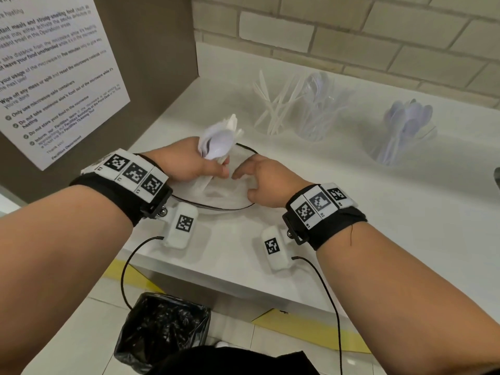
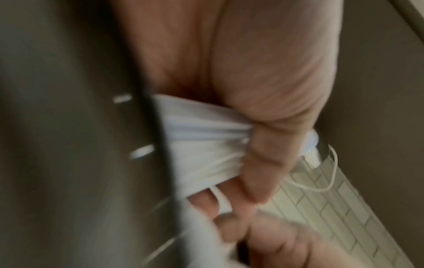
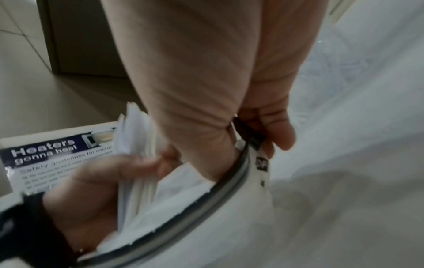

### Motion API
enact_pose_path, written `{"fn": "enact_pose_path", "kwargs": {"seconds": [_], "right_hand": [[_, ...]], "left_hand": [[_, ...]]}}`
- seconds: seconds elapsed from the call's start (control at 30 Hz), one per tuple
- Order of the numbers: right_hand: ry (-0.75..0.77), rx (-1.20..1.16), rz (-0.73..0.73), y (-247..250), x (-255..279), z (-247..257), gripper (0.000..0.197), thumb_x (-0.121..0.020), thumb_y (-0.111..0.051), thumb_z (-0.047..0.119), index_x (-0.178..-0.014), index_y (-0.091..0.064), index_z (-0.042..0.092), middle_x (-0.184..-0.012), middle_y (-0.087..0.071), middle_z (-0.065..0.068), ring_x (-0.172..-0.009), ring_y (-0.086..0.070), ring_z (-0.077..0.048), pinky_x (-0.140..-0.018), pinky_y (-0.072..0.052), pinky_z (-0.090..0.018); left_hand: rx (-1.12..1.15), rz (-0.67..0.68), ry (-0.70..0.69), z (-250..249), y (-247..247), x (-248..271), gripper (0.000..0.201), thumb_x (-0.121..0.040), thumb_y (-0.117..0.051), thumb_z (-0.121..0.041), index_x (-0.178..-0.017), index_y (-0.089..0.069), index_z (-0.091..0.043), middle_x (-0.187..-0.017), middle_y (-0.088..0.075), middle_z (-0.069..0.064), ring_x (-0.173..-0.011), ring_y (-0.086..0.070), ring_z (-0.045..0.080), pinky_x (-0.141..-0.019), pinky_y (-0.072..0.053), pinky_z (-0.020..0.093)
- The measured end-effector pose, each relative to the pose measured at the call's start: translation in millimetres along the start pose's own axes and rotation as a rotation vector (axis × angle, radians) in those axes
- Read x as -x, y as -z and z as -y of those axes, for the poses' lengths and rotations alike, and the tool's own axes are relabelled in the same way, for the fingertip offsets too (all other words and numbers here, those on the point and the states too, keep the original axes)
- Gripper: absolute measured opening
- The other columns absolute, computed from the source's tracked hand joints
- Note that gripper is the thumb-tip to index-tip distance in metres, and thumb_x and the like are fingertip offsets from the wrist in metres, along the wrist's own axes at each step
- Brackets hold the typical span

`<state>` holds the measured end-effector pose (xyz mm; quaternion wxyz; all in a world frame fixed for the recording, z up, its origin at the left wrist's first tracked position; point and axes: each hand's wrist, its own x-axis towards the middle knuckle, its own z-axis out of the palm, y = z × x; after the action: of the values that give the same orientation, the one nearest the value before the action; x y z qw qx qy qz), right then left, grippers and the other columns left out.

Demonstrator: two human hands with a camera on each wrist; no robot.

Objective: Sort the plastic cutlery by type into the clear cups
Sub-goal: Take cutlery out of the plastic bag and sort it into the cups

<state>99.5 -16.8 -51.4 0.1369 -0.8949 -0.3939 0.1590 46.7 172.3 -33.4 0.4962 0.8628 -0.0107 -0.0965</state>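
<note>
Three clear cups (image 1: 311,115) hold white plastic cutlery near counter (image 1: 405,212) back edge. Left hand (image 1: 189,161) grips bundled spoons (image 1: 216,144) over round dark-rimmed plate (image 1: 216,207); right hand (image 1: 265,180) fingers loosely curled, holding nothing.

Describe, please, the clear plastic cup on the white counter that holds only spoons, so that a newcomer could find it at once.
Start at the pale brick wall behind the white counter and look at its right end. The clear plastic cup of spoons stands there alone, apart from the two clear cups crowded together to its left. It shows only rounded spoon bowls, whereas those bristle with thin straight handles.
</note>
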Motion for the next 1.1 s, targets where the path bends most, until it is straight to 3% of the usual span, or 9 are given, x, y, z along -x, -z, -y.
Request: {"fn": "enact_pose_path", "kwargs": {"seconds": [0.1,0.37,0.5,0.6,0.7,0.8,0.93,1.03,1.1], "right_hand": [[-0.007,0.073,0.044,-3,-1,5,0.044,-0.082,-0.058,0.012,-0.124,-0.060,0.024,-0.126,-0.046,-0.008,-0.110,-0.053,-0.022,-0.095,-0.043,-0.029],[-0.028,0.089,-0.053,-4,-38,26,0.046,-0.089,-0.054,0.014,-0.135,-0.051,0.013,-0.136,-0.041,-0.011,-0.112,-0.055,-0.028,-0.094,-0.044,-0.028],[0.055,-0.202,-0.181,11,-36,26,0.032,-0.089,-0.055,0.016,-0.120,-0.064,0.014,-0.111,-0.066,-0.005,-0.091,-0.062,-0.017,-0.069,-0.040,-0.014],[0.057,-0.536,-0.237,21,-26,18,0.029,-0.087,-0.057,0.005,-0.108,-0.072,0.016,-0.098,-0.070,0.006,-0.081,-0.062,-0.002,-0.079,-0.047,-0.014],[-0.003,-0.643,-0.256,29,-11,6,0.033,-0.084,-0.051,-0.007,-0.097,-0.071,0.016,-0.086,-0.067,0.016,-0.072,-0.059,0.012,-0.069,-0.042,-0.005],[-0.147,-0.795,-0.366,41,12,-6,0.033,-0.086,-0.045,-0.005,-0.097,-0.070,0.014,-0.082,-0.068,0.008,-0.069,-0.063,0.001,-0.063,-0.047,-0.011],[-0.208,-1.149,-0.442,54,49,-15,0.026,-0.091,-0.052,0.021,-0.105,-0.069,0.008,-0.082,-0.068,-0.002,-0.072,-0.063,-0.018,-0.070,-0.052,-0.036],[-0.245,-1.156,-0.347,57,67,-22,0.059,-0.092,-0.052,0.047,-0.111,-0.062,-0.008,-0.074,-0.056,-0.011,-0.070,-0.055,-0.025,-0.068,-0.050,-0.033],[-0.251,-1.177,-0.274,56,76,-24,0.060,-0.092,-0.053,0.049,-0.112,-0.062,-0.008,-0.081,-0.062,-0.021,-0.073,-0.057,-0.032,-0.071,-0.050,-0.037]], "left_hand": [[0.304,-0.107,-0.116,-14,2,6,0.019,-0.066,-0.076,-0.025,-0.079,-0.065,-0.018,-0.079,-0.065,0.007,-0.093,-0.064,0.031,-0.093,-0.049,0.044],[0.634,-0.489,-0.164,-62,12,7,0.008,-0.089,-0.062,-0.009,-0.083,-0.059,-0.014,-0.072,-0.061,0.002,-0.069,-0.065,0.018,-0.079,-0.057,0.041],[0.762,-0.492,-0.077,-55,7,7,0.007,-0.090,-0.062,-0.012,-0.084,-0.060,-0.013,-0.070,-0.063,0.002,-0.067,-0.066,0.016,-0.074,-0.059,0.037],[0.873,-0.510,-0.006,-48,-3,4,0.006,-0.091,-0.061,-0.011,-0.084,-0.061,-0.011,-0.068,-0.064,0.001,-0.065,-0.067,0.015,-0.068,-0.057,0.032],[0.993,-0.402,0.061,-49,-22,-1,0.008,-0.092,-0.059,-0.011,-0.084,-0.061,-0.012,-0.070,-0.066,0.001,-0.067,-0.068,0.015,-0.066,-0.058,0.032],[1.021,-0.215,0.095,-52,-45,-6,0.009,-0.092,-0.059,-0.014,-0.085,-0.065,-0.014,-0.080,-0.071,0.001,-0.078,-0.071,0.015,-0.073,-0.058,0.035],[0.987,0.036,0.064,-61,-72,-11,0.012,-0.092,-0.057,-0.013,-0.101,-0.066,-0.013,-0.081,-0.069,0.000,-0.077,-0.070,0.014,-0.076,-0.057,0.035],[0.997,0.244,0.046,-67,-90,-13,0.014,-0.087,-0.060,-0.012,-0.100,-0.066,-0.010,-0.085,-0.069,0.005,-0.074,-0.068,0.016,-0.075,-0.057,0.035],[1.011,0.303,0.060,-69,-101,-15,0.023,-0.085,-0.060,-0.011,-0.106,-0.068,-0.007,-0.097,-0.071,0.012,-0.084,-0.071,0.021,-0.080,-0.059,0.039]]}}
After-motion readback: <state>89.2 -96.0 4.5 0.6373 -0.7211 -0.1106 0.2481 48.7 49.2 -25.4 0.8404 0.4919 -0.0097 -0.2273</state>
